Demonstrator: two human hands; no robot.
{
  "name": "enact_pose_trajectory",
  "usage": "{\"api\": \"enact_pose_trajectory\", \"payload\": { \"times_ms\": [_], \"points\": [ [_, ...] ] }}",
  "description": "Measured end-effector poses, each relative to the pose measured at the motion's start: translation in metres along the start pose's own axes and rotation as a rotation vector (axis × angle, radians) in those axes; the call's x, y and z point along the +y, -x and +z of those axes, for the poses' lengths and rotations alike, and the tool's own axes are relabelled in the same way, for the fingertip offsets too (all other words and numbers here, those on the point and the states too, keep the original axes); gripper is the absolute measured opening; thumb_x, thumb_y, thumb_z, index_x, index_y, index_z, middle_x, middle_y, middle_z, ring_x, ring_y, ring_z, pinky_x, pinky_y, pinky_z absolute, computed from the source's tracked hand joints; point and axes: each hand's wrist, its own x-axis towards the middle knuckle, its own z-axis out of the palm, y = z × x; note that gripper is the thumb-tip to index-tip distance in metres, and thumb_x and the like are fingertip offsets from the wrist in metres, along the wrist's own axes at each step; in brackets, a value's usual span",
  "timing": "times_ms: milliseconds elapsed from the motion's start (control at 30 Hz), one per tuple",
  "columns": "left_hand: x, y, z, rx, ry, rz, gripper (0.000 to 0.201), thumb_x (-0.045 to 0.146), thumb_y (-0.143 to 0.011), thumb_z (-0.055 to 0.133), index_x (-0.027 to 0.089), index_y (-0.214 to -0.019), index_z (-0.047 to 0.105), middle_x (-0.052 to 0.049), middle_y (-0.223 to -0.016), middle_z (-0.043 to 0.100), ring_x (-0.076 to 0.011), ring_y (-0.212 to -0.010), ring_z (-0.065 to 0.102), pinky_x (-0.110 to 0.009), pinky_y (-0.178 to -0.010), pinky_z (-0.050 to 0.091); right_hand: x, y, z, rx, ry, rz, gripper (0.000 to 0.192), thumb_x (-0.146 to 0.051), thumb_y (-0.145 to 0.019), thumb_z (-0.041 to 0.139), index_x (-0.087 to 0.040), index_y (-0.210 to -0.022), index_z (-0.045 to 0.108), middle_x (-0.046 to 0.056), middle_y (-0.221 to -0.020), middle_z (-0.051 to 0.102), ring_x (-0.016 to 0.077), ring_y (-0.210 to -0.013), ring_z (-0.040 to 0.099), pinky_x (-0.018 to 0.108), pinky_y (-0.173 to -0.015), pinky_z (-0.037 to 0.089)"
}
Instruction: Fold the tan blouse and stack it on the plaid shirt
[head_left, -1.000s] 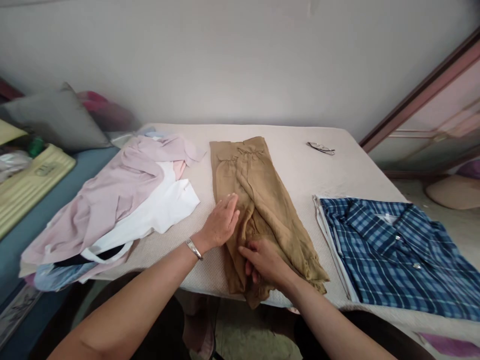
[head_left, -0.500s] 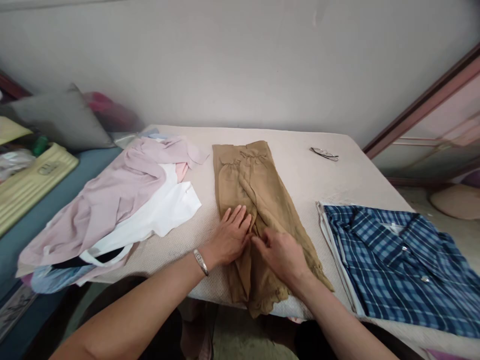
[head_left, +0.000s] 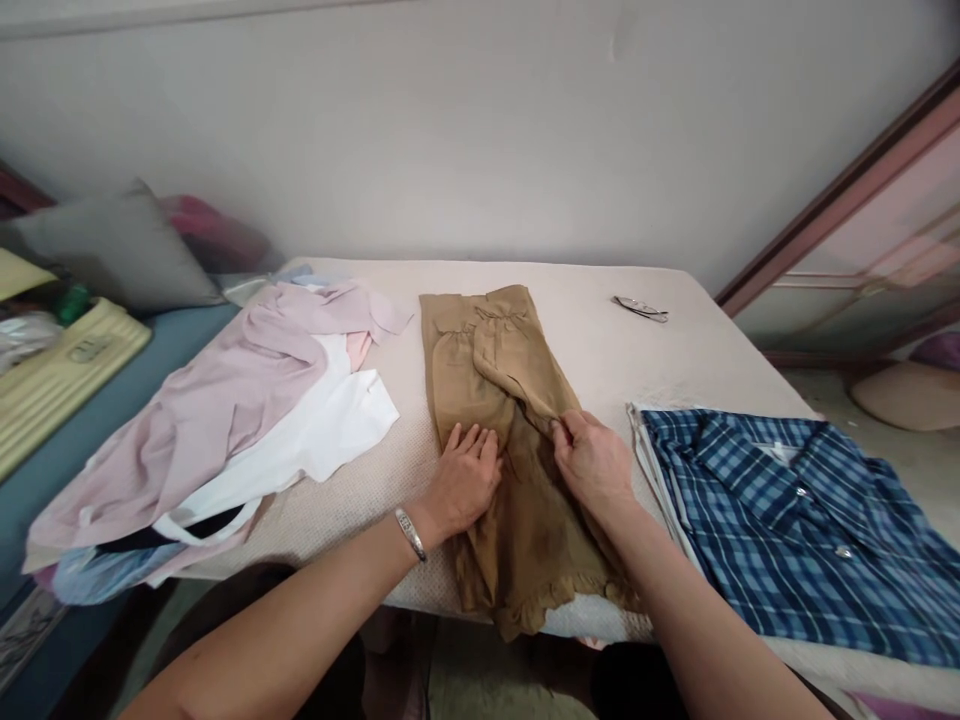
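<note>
The left hand (head_left: 463,484) rests outspread on ruffle-hemmed brown garment (head_left: 459,385); right hand (head_left: 598,462) pinches its fold, between heaped clothes (head_left: 199,405) and plaid shirt (head_left: 814,535), eyeglasses (head_left: 640,309) beyond.

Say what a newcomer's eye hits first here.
The brown garment mid-table, with the left hand resting on it and the right hand pinching its cloth. Next, the blue plaid shirt at right and the pink-and-white clothes pile at left.
</note>
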Motion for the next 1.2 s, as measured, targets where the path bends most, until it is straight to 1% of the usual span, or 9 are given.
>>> {"api": "enact_pose_trajectory", "payload": {
  "times_ms": [133, 333, 567, 700, 800, 867, 933, 1067, 1200],
  "points": [
    [0.004, 0.004, -0.003, -0.02, -0.046, 0.087, 0.055, 0.035, -0.101, 0.046, 0.016, -0.153, 0.043, -0.025, -0.15, 0.052, -0.0377, -0.145, 0.045, -0.062, -0.119, 0.03, -0.005, 0.004, 0.001, 0.001, -0.002, -0.028, 0.021, -0.029, -0.105, 0.051, -0.019, -0.095, 0.066, 0.007, -0.096, 0.07, 0.0163, -0.07, 0.058, 0.031, -0.059, 0.022],
    [0.001, 0.003, -0.005, -0.081, -0.023, 0.089, 0.05, 0.024, -0.102, 0.035, 0.006, -0.147, 0.049, -0.023, -0.157, 0.045, -0.0327, -0.15, 0.038, -0.056, -0.122, 0.03, -0.005, 0.007, -0.001, 0.027, 0.038, -0.047, 0.022, -0.03, -0.106, 0.049, -0.019, -0.097, 0.066, 0.007, -0.096, 0.068, 0.0173, -0.073, 0.059, 0.031, -0.059, 0.024],
    [0.013, 0.008, -0.006, -0.104, 0.104, 0.077, 0.059, 0.043, -0.104, 0.043, 0.012, -0.154, 0.041, -0.017, -0.165, 0.034, -0.0392, -0.154, 0.025, -0.064, -0.122, 0.026, -0.009, 0.017, 0.005, -0.08, 0.15, -0.33, 0.016, -0.026, -0.102, 0.052, -0.019, -0.1, 0.065, 0.01, -0.099, 0.066, 0.0249, -0.092, 0.061, 0.033, -0.074, 0.037],
    [-0.002, -0.002, -0.033, -0.188, 0.36, 0.168, 0.046, 0.042, -0.107, 0.037, 0.018, -0.141, 0.056, -0.013, -0.15, 0.056, -0.0287, -0.141, 0.049, -0.048, -0.114, 0.043, -0.017, 0.022, 0.0, -0.037, 0.066, -0.304, 0.021, -0.03, -0.104, 0.046, -0.019, -0.102, 0.064, 0.011, -0.101, 0.066, 0.0261, -0.096, 0.06, 0.034, -0.082, 0.04],
    [-0.031, -0.011, -0.059, -0.133, 0.516, 0.051, 0.041, 0.037, -0.109, 0.032, 0.02, -0.129, 0.063, -0.008, -0.127, 0.072, -0.0198, -0.116, 0.068, -0.034, -0.099, 0.053, -0.028, 0.031, -0.004, 0.012, -0.07, -0.44, 0.027, -0.027, -0.105, 0.043, -0.016, -0.121, 0.062, 0.015, -0.125, 0.063, 0.0281, -0.113, 0.056, 0.037, -0.096, 0.041],
    [-0.051, -0.011, -0.067, -0.065, 0.436, -0.057, 0.038, 0.033, -0.107, 0.037, 0.018, -0.131, 0.061, -0.009, -0.126, 0.071, -0.0207, -0.114, 0.068, -0.034, -0.099, 0.053, -0.035, 0.041, -0.002, -0.013, -0.155, -0.603, 0.038, -0.031, -0.103, 0.051, -0.015, -0.137, 0.055, 0.017, -0.147, 0.051, 0.0313, -0.129, 0.048, 0.042, -0.107, 0.038],
    [-0.065, -0.006, -0.066, -0.096, 0.268, -0.079, 0.037, 0.031, -0.102, 0.047, 0.017, -0.134, 0.059, -0.013, -0.134, 0.066, -0.025, -0.124, 0.063, -0.039, -0.106, 0.05, -0.042, 0.05, 0.002, -0.081, -0.204, -0.728, 0.048, -0.032, -0.097, 0.063, -0.014, -0.14, 0.053, 0.017, -0.155, 0.043, 0.034, -0.137, 0.041, 0.046, -0.112, 0.035],
    [-0.074, 0.007, -0.057, -0.29, 0.056, 0.003, 0.048, 0.032, -0.093, 0.062, 0.015, -0.137, 0.056, -0.019, -0.156, 0.046, -0.0334, -0.145, 0.044, -0.045, -0.114, 0.043, -0.046, 0.06, 0.01, -0.203, -0.247, -0.806, 0.042, -0.027, -0.086, 0.075, -0.014, -0.123, 0.061, 0.017, -0.141, 0.055, 0.034, -0.129, 0.047, 0.048, -0.11, 0.038],
    [-0.072, 0.008, -0.059, -0.347, 0.04, 0.003, 0.05, 0.034, -0.092, 0.063, 0.015, -0.138, 0.054, -0.019, -0.157, 0.044, -0.0331, -0.145, 0.043, -0.044, -0.113, 0.042, -0.049, 0.065, 0.008, -0.18, -0.277, -0.829, 0.03, -0.026, -0.088, 0.073, -0.013, -0.113, 0.062, 0.017, -0.126, 0.06, 0.0336, -0.117, 0.052, 0.049, -0.104, 0.042]
  ]
}}
